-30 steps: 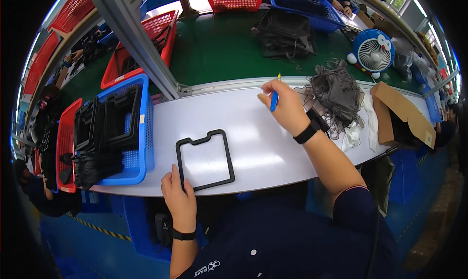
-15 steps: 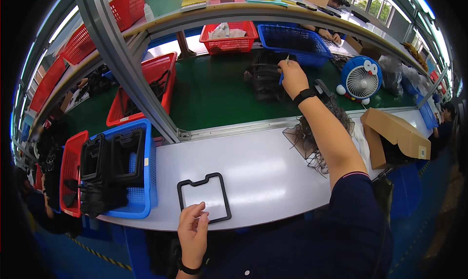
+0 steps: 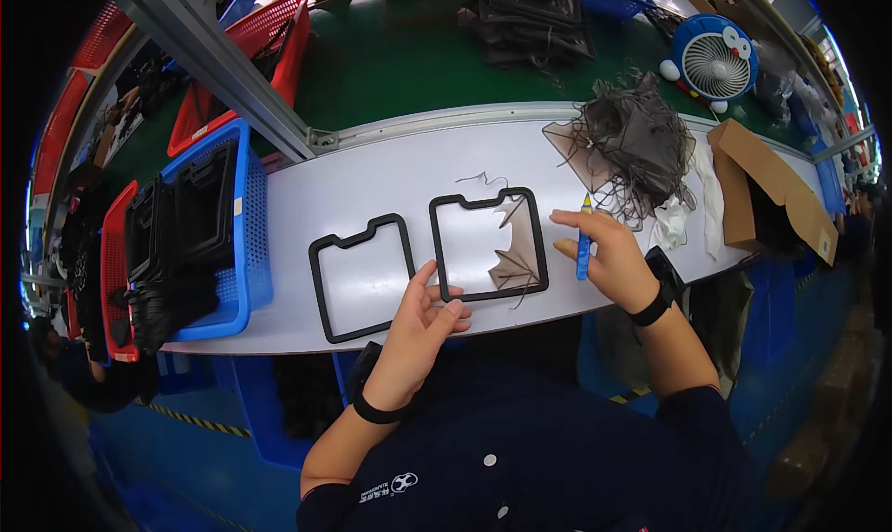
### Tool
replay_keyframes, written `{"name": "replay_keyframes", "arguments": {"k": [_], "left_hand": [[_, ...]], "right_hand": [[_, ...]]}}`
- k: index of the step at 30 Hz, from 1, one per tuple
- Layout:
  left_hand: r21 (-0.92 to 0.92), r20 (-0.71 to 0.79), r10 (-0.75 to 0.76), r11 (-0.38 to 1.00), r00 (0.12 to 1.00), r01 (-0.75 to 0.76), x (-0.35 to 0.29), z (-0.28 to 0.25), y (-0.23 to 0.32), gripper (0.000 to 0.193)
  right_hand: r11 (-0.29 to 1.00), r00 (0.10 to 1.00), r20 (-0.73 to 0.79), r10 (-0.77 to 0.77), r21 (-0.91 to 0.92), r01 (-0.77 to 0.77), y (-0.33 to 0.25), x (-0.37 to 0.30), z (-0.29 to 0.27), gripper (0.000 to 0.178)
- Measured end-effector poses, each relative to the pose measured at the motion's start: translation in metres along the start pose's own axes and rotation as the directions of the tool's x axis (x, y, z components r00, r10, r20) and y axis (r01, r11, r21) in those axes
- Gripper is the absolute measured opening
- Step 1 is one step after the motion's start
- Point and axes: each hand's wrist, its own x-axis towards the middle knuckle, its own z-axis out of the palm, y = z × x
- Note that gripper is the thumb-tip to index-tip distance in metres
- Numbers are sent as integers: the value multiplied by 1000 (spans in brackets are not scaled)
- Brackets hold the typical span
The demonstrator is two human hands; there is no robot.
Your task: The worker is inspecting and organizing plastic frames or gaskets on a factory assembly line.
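Note:
Two black notched frames lie side by side on the white table. My left hand (image 3: 423,323) pinches the lower left corner of the right-hand frame (image 3: 545,253), its thumb and fingers on the rim. Inside this frame's right part is a thin, brownish see-through film (image 3: 518,267) with jagged, creased edges. The other frame (image 3: 318,286) sits just left of my left hand, untouched. My right hand (image 3: 613,258), right of the frames, is closed round a slim blue tool with a yellow end (image 3: 583,244), held upright; its exact kind is unclear.
A heap of dark film scraps (image 3: 641,137) lies at the right, beside an open cardboard box (image 3: 776,193). Behind the metal rail are stacked black frames (image 3: 530,21) and a blue fan (image 3: 715,58). Blue (image 3: 251,281) and red baskets (image 3: 116,300) stand left, near a metal post (image 3: 218,53).
My right hand has come back from the far stack with the tool. A second frame now lies on the table, held by my left hand. The view has tilted down.

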Motion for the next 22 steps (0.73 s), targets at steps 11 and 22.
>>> {"name": "replay_keyframes", "arguments": {"k": [11, 22], "left_hand": [[-137, 48, 160, 979, 986, -152, -19, 9, 9, 30], [-326, 96, 384, 884, 919, -335, -33, -25, 31, 24]], "right_hand": [[679, 993, 97, 65, 726, -115, 1, 47, 39, 37], [208, 906, 413, -92, 898, -389, -6, 43, 44, 38]]}}
